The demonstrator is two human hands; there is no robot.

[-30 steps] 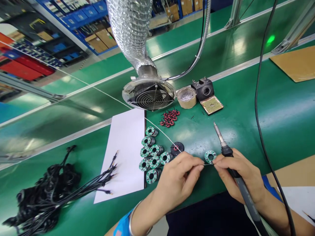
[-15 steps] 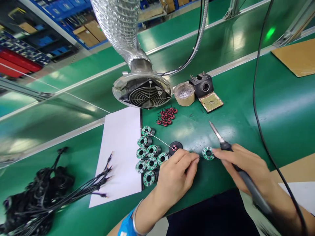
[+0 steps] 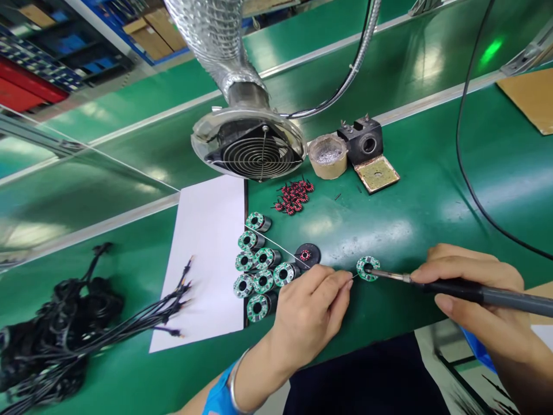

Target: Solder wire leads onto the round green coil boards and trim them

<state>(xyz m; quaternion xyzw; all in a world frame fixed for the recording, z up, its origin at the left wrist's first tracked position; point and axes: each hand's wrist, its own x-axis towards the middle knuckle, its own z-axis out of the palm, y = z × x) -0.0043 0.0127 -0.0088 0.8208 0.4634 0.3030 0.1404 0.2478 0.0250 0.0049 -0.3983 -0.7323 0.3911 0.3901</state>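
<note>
I see R hand gripping black-grey soldering iron, long axis crosswise, tip pointing L at green ring-shaped PCB; L hand pinching thin pale wire.

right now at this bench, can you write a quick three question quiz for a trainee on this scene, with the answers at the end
1. Which hand holds the soldering iron?
2. True or false: the iron's tip is on the cleaning sponge.
3. With the solder wire, the left hand is: A) apart from it, B) pinching it, C) out of view.

Key: 1. The right hand. 2. False; it is at the round green circuit board. 3. B.
</note>
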